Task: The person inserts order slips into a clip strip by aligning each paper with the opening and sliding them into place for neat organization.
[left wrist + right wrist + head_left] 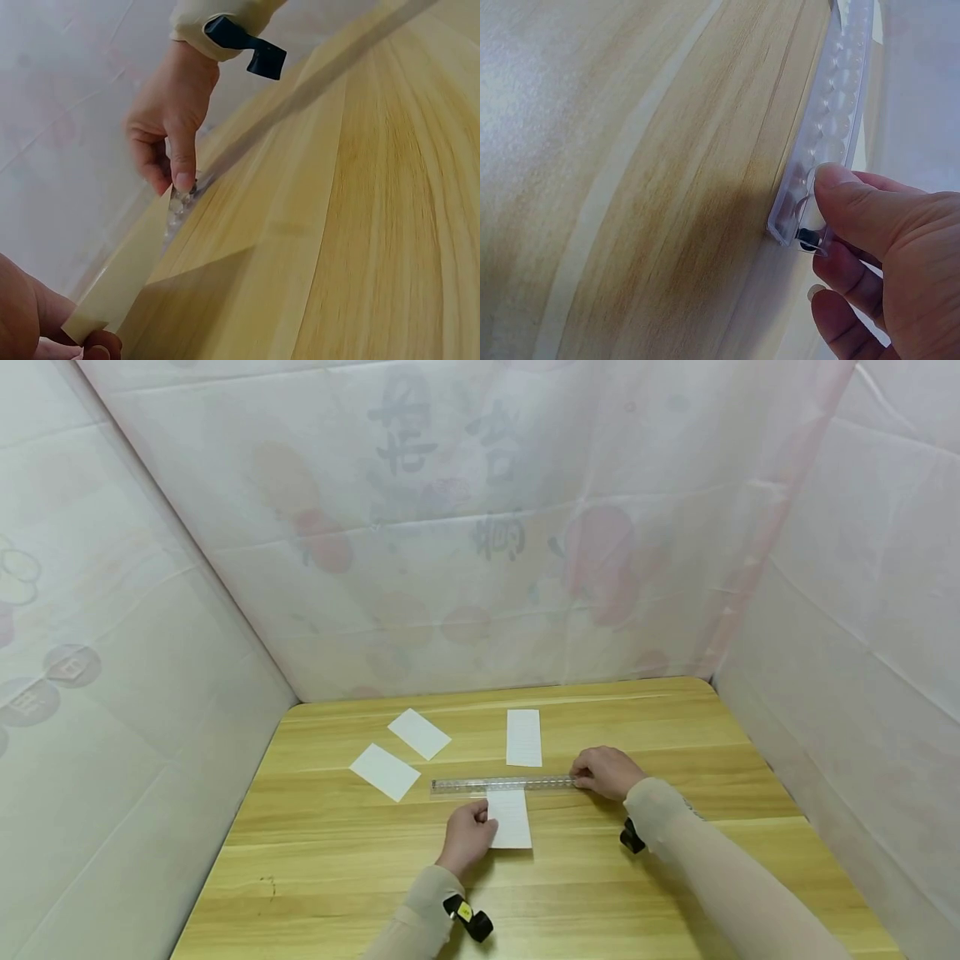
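Observation:
A clear plastic ruler (502, 785) lies across the wooden table (675, 877), over the far end of a white paper slip (510, 820). My right hand (606, 772) pinches the ruler's right end; in the right wrist view the thumb (855, 196) presses on the ruler (832, 127). My left hand (468, 837) pinches the left edge of that slip, whose near corner (112, 289) is lifted off the table between my fingers. In the left wrist view the right hand (171, 120) holds the ruler's end (181, 201).
Three more white paper slips lie farther back: two tilted ones at the left (385, 772) (419, 733) and an upright one (523, 737) behind the ruler. Pale cloth walls (480, 527) close in the table at the back and both sides.

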Tool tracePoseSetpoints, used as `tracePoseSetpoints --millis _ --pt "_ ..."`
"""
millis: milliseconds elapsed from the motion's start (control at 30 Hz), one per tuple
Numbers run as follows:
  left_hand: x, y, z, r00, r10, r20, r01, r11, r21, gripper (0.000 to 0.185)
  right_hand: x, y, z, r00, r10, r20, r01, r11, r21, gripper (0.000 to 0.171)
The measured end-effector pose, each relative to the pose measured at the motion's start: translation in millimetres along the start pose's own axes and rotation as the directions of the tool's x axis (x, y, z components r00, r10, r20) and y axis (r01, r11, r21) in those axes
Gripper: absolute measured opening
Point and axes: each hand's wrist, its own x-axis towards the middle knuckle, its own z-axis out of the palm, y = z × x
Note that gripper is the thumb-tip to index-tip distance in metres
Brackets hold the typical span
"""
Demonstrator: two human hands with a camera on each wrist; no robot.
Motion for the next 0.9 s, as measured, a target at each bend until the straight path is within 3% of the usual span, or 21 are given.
tracePoseSetpoints --millis 200,733,900 --pt "-0.1 2.7 3.3 1.000 -0.011 -0.003 0.011 1.000 0.014 0.032 -0.8 -0.4 -0.3 1.000 -0.018 -0.006 0.018 1.000 -0.013 0.008" --pt "-0.7 6.2 12.8 0.999 -0.046 0.000 0.046 0.997 -0.055 0.047 -1.3 1.3 -0.4 0.999 -0.033 -0.019 0.033 0.999 -0.011 0.008" --pt "-0.6 5.1 14.4 0.999 -0.038 -0.009 0.038 0.999 -0.039 0.049 -1.8 3.1 1.5 0.999 -0.022 -0.040 0.022 1.000 0.011 0.008"
